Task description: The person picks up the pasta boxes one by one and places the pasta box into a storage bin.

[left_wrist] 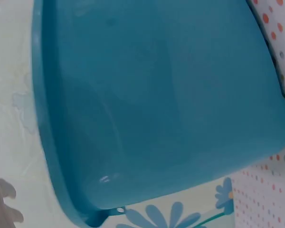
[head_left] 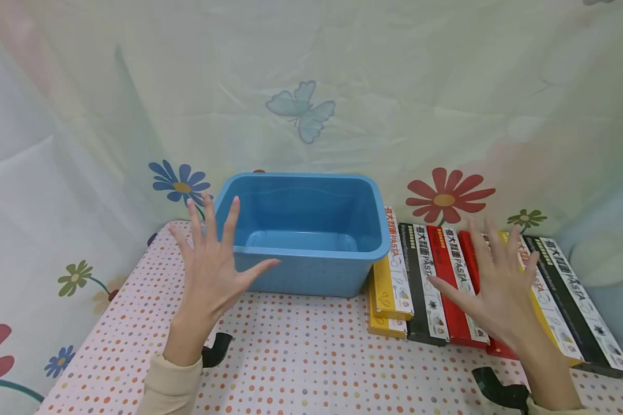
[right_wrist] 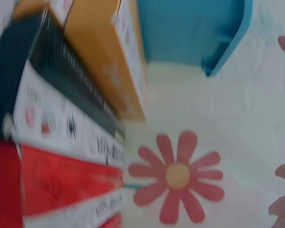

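Observation:
A blue plastic bin (head_left: 301, 271) stands at the back of the table. My left hand (head_left: 210, 276), fingers spread, is raised in front of the bin's left side and holds nothing. With its fingers likewise spread, my right hand (head_left: 498, 288) hovers over a row of pasta boxes and covers part of them. The row has a yellow box (head_left: 394, 288) stacked on another yellow one, a black box (head_left: 420, 288), a red box (head_left: 454, 288) and, at the far right, another black box (head_left: 581, 311). In the left wrist view the bin's side (left_wrist: 156, 104) fills most of the picture.
A dotted cloth covers the table (head_left: 301, 357). Behind it hangs a pale curtain (head_left: 368, 69) printed with flowers and a butterfly. The yellow boxes sit close against the bin's right side. A black strap piece (head_left: 217, 350) shows by the left wrist.

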Available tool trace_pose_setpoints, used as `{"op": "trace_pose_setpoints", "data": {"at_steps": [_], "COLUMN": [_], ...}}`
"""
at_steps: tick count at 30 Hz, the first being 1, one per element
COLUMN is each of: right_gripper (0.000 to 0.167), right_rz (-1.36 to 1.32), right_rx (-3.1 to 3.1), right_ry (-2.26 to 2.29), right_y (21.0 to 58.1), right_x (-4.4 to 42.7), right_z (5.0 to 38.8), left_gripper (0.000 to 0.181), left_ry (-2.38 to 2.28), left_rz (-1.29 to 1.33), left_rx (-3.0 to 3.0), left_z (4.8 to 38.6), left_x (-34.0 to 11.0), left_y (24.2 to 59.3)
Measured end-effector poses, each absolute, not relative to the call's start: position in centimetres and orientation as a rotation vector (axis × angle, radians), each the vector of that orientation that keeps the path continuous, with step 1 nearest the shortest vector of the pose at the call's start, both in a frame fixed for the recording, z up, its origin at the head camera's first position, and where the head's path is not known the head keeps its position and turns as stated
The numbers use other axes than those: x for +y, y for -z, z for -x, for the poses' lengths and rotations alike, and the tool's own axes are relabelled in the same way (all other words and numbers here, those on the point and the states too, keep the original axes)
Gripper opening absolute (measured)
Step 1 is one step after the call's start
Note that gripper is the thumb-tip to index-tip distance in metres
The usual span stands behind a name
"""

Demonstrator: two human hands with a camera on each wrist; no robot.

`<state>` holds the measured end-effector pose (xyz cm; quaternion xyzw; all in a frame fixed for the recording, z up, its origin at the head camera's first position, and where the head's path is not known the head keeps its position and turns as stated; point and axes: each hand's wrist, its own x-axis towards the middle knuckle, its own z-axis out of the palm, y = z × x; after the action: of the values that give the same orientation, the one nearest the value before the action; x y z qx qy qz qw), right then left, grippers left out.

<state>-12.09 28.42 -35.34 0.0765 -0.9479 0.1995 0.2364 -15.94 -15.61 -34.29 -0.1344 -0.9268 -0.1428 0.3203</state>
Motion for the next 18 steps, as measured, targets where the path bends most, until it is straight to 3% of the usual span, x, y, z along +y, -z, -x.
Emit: {"op": "trace_pose_setpoints", "data": {"at_steps": [4, 12, 18], "right_gripper": [0.126, 0.122, 0.124], "right_rz": [-0.210, -0.077, 0.072], "right_rx": [-2.602, -2.533, -2.602], "right_ry": [-0.754, -1.341, -1.352], "right_y": [35.9, 38.4, 41.0], "right_x": [27.0, 22.6, 20.6], "right_z": [11.6, 10.5, 10.8], "left_gripper": [0.113, 0.087, 0.076], "left_ry": [0.483, 0.827, 1.048], "left_rz": [0.300, 0.202, 0.043], "left_rx": [-2.384, -2.149, -2.115], "left_z": [15.0, 12.6, 11.8], "left_x": [-15.2, -13.6, -12.4], "left_y": [33.6, 33.9, 35.8]}}
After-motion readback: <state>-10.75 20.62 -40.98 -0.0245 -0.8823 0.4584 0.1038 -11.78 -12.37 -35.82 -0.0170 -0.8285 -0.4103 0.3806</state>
